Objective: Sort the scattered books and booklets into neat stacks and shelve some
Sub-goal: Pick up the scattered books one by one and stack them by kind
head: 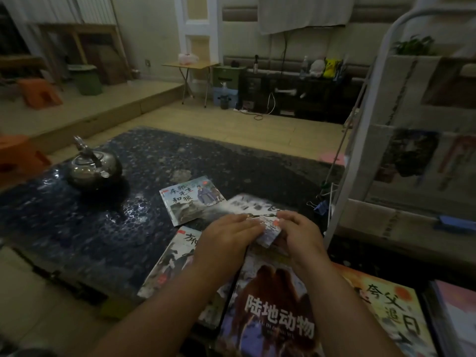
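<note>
Two hands clamp one booklet (268, 229) from either side: my left hand (228, 239) and right hand (300, 237) hold it just over the bench's (116, 210) scattered books (273, 307), probably squaring it for stacking.

Open bench (77, 228) stretches left of the scattered booklets (192, 199), interrupted only by a kettle (94, 167) toward the far left; on the right, a white rack (341, 191) stands close, hemming that side.
</note>
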The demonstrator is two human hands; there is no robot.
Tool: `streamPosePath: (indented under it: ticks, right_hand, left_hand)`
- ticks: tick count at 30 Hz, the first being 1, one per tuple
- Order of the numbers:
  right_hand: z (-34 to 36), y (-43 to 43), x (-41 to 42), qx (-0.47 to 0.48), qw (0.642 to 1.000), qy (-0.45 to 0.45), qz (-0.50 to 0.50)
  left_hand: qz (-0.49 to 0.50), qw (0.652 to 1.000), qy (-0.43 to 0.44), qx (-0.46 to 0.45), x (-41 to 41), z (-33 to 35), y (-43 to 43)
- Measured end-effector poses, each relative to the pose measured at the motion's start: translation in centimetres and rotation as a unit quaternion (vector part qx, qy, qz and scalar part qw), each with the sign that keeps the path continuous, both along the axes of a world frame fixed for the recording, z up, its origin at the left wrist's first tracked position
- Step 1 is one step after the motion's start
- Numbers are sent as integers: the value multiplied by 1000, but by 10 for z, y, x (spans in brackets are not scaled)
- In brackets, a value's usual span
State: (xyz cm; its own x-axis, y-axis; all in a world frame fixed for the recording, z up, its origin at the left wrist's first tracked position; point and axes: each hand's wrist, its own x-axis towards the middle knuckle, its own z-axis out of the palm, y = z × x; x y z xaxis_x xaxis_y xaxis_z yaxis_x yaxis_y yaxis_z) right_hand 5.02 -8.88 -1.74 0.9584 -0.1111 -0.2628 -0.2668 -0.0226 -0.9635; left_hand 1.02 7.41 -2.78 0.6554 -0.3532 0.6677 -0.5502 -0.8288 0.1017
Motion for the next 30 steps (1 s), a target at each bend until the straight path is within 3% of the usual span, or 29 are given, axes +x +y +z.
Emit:
streamPosePath:
  ticks: [3,6,10,13,16,25,30]
  right_hand:
    - [-6,-3,4,3,999,7,-33]
    - [-9,-6,4,-18,999,4,-51]
    - [-5,-11,0,-32,999,-8,-38]
    - [-3,-9,-2,-26,999,-9,-20]
    - [-1,1,-7,-28,1000,-12,-2]
    - [-9,36,-19,-13,998,-13,62]
    - [-13,38,-23,-105,990,-45,84]
  left_hand:
    - [32,992,50,108,-1,2,10]
    - [138,958,193,162,-3,13,17]
    - [231,928,290,25,8,28,35]
    - [246,901,332,-131,16,36,55]
    - [231,880,357,-211,19,37,67]
    - [254,857,372,-251,26,27,86]
    - [258,841,370,-297,27,33,96]
